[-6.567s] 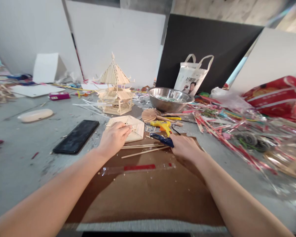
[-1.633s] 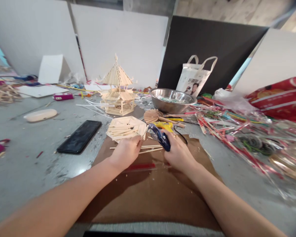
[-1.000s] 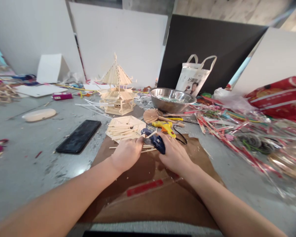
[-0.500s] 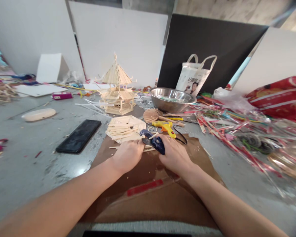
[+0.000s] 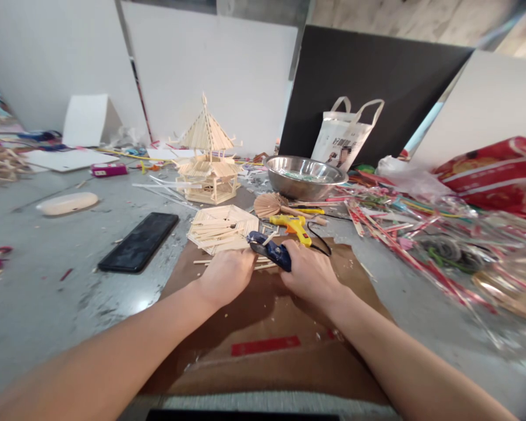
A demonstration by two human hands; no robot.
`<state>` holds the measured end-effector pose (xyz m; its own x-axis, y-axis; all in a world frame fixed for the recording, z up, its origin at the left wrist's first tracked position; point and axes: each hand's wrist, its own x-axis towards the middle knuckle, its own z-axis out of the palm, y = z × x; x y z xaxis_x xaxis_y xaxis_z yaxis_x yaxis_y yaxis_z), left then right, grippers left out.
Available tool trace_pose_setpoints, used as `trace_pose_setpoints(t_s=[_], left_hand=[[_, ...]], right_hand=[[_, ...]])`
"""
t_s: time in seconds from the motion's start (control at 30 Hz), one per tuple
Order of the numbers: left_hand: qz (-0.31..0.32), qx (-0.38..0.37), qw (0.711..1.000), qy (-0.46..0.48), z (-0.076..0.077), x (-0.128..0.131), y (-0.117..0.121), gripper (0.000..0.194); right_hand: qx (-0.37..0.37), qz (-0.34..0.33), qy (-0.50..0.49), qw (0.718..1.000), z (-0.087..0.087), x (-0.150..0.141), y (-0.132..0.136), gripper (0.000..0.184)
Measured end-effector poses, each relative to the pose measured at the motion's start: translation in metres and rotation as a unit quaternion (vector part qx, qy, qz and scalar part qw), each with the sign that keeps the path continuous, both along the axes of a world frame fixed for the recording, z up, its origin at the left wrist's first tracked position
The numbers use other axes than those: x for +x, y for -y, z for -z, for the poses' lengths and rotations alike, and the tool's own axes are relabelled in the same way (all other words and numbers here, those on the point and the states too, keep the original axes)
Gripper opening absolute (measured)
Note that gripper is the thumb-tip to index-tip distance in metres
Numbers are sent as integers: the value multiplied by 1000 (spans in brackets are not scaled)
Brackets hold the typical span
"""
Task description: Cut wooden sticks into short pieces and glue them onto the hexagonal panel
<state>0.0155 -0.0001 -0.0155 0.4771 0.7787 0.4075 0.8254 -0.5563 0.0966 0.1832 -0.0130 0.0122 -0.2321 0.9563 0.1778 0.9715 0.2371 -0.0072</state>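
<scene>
1 pale stick (image 5: 270, 238) pokes from slanted dark-blue cutters (image 5: 272, 252).

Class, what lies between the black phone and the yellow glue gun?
In the head view, the hexagonal stick panel lies between the black phone and the yellow glue gun.

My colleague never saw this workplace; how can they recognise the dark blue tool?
Find the brown sheet, then the right hand over it. The tool is in that hand, pointing towards the left hand. Its dark blue separates it from the yellow glue gun beyond.
</scene>
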Motion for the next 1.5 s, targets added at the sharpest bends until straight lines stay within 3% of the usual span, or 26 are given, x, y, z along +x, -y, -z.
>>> trace_pose_setpoints(t_s=[0.57, 1.0, 1.27, 1.5], left_hand=[[-8, -37, 999, 16, 1, 0, -4, 24], [-13, -39, 999, -3, 0, 1, -4, 25], [-62, -48, 997, -2, -11, -6, -4, 31], [-115, -19, 993, -27, -15, -19, -13, 30]], right_hand=[[-44, 24, 41, 998, -4, -3, -9, 25], [-64, 61, 34, 995, 4, 0, -16, 26], [-48, 120, 46, 991, 7, 10, -25, 36], [-24, 114, 44, 992, 6, 15, -25, 40]])
